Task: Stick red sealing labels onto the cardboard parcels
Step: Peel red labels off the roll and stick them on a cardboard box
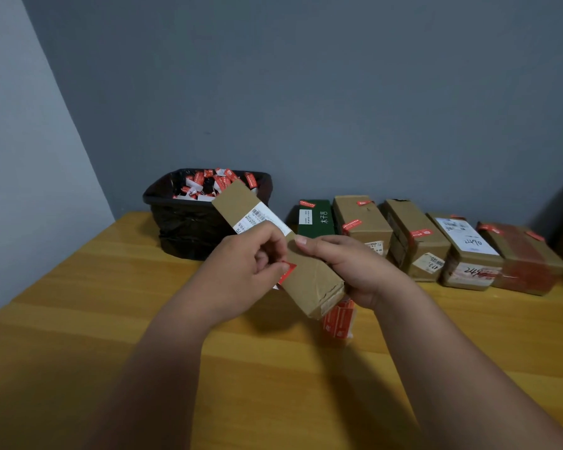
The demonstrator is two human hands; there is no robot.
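Two hands met over the wooden tabletop [78, 319], and the scene ran from a black-lined bin [182, 228] at the left, heaped with red-and-white label scraps [215, 183], to a row of parcels against the wall at the right. The left hand [241, 271] had its fingers [281, 267] curled, pinching a red sealing label [290, 267] against the near left edge of a long cardboard parcel [309, 280]. That parcel was held tilted above the tabletop, its far end over the bin and a white barcode sticker [260, 219] on its upper face. The right hand [348, 271] gripped the parcel's right side, its thumb lying across the top. Beneath the parcel's near end a stack of red labels [338, 323] lay on the tabletop. Further right stood a green box [316, 222] and four brown parcels [420, 241], each already bearing red labels.

The step in hand looked like laying the label over the parcel's edge. The next move probably called for pressing it flat along the seam while the right hand steadied the box, then setting it with the finished row.
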